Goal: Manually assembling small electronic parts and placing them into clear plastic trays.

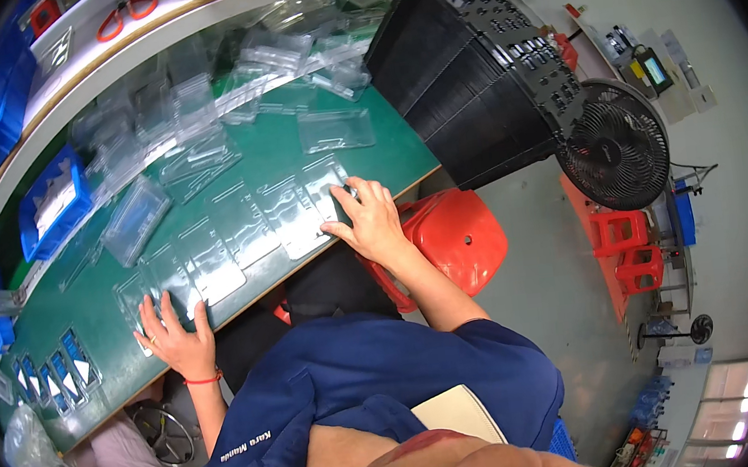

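Head cam | my L hand (177,341): fingers spread, at L end of clr plastic shells (246,227), nothing grasped | my R hand (373,224): thumb + index parted at R end, ditto | shells: row btwn my hands | blk crates (477,86): beyond R hand

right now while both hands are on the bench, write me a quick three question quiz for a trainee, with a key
1. Which wrist wears the red band?
a) left
b) right
c) both

2. True or false: the right hand is nearer the black crates than the left hand is.

3. Fill in the blank: the row of clear plastic pieces lies on a ____ tabletop.

Key: 1 a; 2 true; 3 green.
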`<move>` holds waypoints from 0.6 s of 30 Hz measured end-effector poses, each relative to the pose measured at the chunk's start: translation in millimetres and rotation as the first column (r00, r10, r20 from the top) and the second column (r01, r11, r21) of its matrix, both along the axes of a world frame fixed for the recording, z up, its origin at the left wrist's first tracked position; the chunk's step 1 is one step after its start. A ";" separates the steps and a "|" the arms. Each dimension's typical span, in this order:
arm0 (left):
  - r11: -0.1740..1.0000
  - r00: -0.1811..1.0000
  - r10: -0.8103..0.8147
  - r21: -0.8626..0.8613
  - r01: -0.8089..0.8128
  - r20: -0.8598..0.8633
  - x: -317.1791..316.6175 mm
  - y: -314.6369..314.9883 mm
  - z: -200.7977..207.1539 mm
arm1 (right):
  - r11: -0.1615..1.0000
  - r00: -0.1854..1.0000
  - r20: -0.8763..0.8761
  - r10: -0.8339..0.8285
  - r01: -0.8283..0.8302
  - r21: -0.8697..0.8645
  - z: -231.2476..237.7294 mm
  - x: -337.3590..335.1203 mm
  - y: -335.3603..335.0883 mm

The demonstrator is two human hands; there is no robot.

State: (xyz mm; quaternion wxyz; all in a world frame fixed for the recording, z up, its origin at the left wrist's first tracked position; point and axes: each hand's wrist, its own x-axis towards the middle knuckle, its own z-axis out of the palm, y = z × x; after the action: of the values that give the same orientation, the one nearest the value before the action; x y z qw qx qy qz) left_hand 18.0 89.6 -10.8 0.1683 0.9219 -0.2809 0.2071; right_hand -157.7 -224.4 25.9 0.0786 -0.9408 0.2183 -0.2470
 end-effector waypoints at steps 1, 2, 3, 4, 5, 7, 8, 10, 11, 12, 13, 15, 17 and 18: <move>1.000 1.000 0.002 -0.005 -0.002 0.000 0.7 3.1 -1.2 | 0.999 0.999 0.046 0.017 -0.015 -0.046 3.7 2.6 -6.9; 1.000 1.000 0.001 0.001 -0.001 0.006 0.9 6.4 -4.5 | 0.995 0.995 0.091 0.035 -0.027 -0.094 9.8 5.7 -14.4; 1.000 1.000 0.001 0.009 -0.001 0.002 0.8 10.8 -5.4 | 0.979 0.988 0.155 0.009 0.023 -0.203 38.0 3.8 -24.9; 1.000 1.000 -0.003 -0.014 0.003 0.019 0.2 9.9 -3.3 | 0.971 0.974 0.226 -0.018 0.071 -0.228 70.2 -3.6 -41.6; 0.999 0.999 -0.008 -0.034 0.009 0.036 -0.7 9.2 -2.2 | 0.917 0.953 0.288 -0.095 0.196 -0.347 97.5 -13.7 -58.0; 0.998 0.997 -0.019 -0.055 0.022 0.071 -1.8 6.6 0.3 | 0.650 0.871 0.344 -0.350 0.491 -0.581 156.9 -34.5 -79.8; 0.998 0.995 -0.017 -0.065 0.023 0.099 -2.2 4.0 2.0 | 0.594 0.833 0.335 -0.441 0.550 -0.587 175.9 -47.0 -96.0; 0.997 0.994 -0.021 -0.066 0.029 0.111 -2.4 1.6 3.5 | 0.720 0.856 0.165 -0.489 0.503 -0.478 193.2 -73.8 -138.6; 0.998 0.993 -0.013 -0.056 0.019 0.114 -2.0 1.9 3.2 | 0.819 0.871 0.043 -0.489 0.475 -0.322 200.4 -78.7 -149.7; 0.999 0.993 -0.003 -0.046 0.009 0.116 -1.9 4.4 1.0 | 0.818 0.872 0.050 -0.487 0.475 -0.325 204.6 -76.2 -151.9; 0.999 0.993 -0.001 -0.052 0.008 0.121 -1.6 4.7 -0.1 | 0.849 0.889 -0.003 -0.458 0.437 -0.296 209.5 -74.3 -152.1; 0.998 0.994 0.012 -0.055 -0.006 0.109 -1.9 3.9 -1.1 | 0.876 0.902 -0.049 -0.429 0.403 -0.264 220.1 -72.8 -152.4; 0.998 0.992 0.006 -0.059 0.001 0.122 -1.4 3.3 -1.8 | 0.906 0.927 0.033 -0.373 0.371 -0.205 230.1 -75.4 -155.8; 0.998 0.992 -0.001 -0.058 0.008 0.129 -1.6 3.4 -2.0 | 0.890 0.934 0.155 -0.322 0.355 -0.288 236.0 -77.6 -157.9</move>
State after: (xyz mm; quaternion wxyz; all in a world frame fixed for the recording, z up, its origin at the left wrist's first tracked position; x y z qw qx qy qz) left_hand 16.4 92.9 -12.9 0.1773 0.9005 -0.2871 0.2742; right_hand -235.3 -382.3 261.9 -0.1036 -0.8748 0.3329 -0.3364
